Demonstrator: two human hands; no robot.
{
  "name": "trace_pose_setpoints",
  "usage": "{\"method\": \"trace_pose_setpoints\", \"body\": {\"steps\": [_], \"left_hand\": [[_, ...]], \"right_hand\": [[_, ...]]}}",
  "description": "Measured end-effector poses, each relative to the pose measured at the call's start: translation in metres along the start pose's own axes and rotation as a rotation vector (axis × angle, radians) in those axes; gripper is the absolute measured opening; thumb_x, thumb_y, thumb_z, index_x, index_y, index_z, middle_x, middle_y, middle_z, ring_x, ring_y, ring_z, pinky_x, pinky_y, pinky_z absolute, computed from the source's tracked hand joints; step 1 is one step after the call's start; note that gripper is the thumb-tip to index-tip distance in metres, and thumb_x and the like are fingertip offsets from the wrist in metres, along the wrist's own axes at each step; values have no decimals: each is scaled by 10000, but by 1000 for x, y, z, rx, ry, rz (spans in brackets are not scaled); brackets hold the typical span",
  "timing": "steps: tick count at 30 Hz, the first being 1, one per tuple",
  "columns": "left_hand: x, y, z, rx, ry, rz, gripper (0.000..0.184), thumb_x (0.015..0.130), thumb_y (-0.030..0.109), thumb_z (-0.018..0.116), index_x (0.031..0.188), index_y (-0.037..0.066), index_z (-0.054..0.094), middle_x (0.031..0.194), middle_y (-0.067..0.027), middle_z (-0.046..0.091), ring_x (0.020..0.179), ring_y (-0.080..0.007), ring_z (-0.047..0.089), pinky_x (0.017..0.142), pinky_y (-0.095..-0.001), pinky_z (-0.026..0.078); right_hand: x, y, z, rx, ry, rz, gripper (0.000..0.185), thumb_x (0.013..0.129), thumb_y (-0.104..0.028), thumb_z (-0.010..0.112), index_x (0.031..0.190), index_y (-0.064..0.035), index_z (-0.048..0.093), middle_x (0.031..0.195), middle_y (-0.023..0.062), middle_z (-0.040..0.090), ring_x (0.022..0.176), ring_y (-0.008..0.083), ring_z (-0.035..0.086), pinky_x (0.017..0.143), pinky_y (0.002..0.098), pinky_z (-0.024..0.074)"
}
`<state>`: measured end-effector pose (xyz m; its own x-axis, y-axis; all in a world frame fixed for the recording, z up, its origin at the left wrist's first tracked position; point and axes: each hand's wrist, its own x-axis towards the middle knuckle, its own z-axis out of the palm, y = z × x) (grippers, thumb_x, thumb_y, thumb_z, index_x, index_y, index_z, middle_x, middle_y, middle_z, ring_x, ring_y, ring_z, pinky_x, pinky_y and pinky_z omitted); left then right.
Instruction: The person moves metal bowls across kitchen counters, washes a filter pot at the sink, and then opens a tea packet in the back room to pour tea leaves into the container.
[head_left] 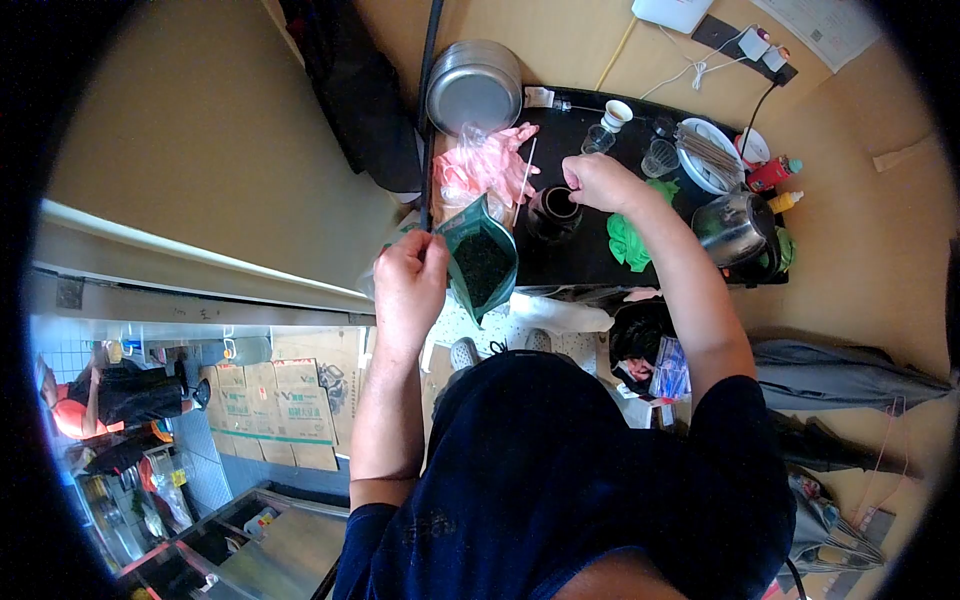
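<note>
My left hand (408, 272) is closed on the edge of a green bag (502, 222). The bag's mouth gapes toward me, and dark loose leaves, like tea (482, 262), lie inside. Over the rim of a dark, open-topped jar (556, 205) hovers my right hand (600, 184). Its fingers are pinched together at the jar's mouth, and whatever they hold is hidden. The jar stands upright on a black table (575, 262). A crumpled bright green cloth (628, 242) lies just right of it.
Behind the bag are pink gloves (480, 170) and a round metal container (475, 85). Cups (617, 114), a white basin (708, 150) and a metal kettle (735, 230) crowd the right side. A person (105, 400) stands in the room at left.
</note>
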<state>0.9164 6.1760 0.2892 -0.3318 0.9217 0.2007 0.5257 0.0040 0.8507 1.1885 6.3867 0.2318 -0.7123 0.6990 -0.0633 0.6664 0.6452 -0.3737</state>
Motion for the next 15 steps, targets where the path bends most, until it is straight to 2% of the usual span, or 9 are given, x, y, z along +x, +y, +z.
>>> {"method": "trace_pose_setpoints", "body": {"steps": [7, 10, 11, 13, 15], "left_hand": [[1, -1, 1, 2, -14, -6, 219, 919, 143, 618, 794, -34, 653, 562, -162, 595, 504, -253, 620, 531, -364, 482], [0, 4, -1, 11, -23, -34, 217, 916, 145, 623, 799, -35, 655, 578, -168, 608, 514, -260, 628, 537, -366, 485], [0, 2, 0, 8, -14, -12, 214, 915, 143, 624, 801, -35, 656, 585, -170, 613, 519, -260, 632, 538, -366, 486], [0, -3, -1, 4, 17, 25, 209, 913, 141, 626, 805, -35, 657, 599, -173, 624, 530, -260, 639, 542, -366, 489], [0, -2, -3, 8, 12, 19, 201, 912, 137, 627, 811, -34, 659, 611, -178, 630, 538, -264, 644, 544, -368, 490]], "right_hand": [[6, -1, -6, 91, 37, 11, 139, 700, -28, 704, 800, -33, 608, 768, 136, 664, 758, 335, 664, 662, 417, 522], [6, 3, 5, 162, -236, 78, 217, 701, -41, 713, 911, -30, 659, 896, 158, 684, 874, 338, 668, 768, 414, 539], [-1, 1, 8, 39, -195, -145, 389, 705, -70, 737, 1088, -39, 674, 1104, 188, 657, 1046, 349, 634, 924, 412, 512], [-1, -1, 3, 40, -279, -35, 531, 716, -89, 748, 1231, -35, 630, 1299, 204, 575, 1197, 359, 561, 1046, 406, 450], [-4, -12, -15, 21, -215, 0, 591, 732, -109, 758, 1295, -38, 594, 1403, 210, 510, 1283, 362, 508, 1100, 403, 410]]}}
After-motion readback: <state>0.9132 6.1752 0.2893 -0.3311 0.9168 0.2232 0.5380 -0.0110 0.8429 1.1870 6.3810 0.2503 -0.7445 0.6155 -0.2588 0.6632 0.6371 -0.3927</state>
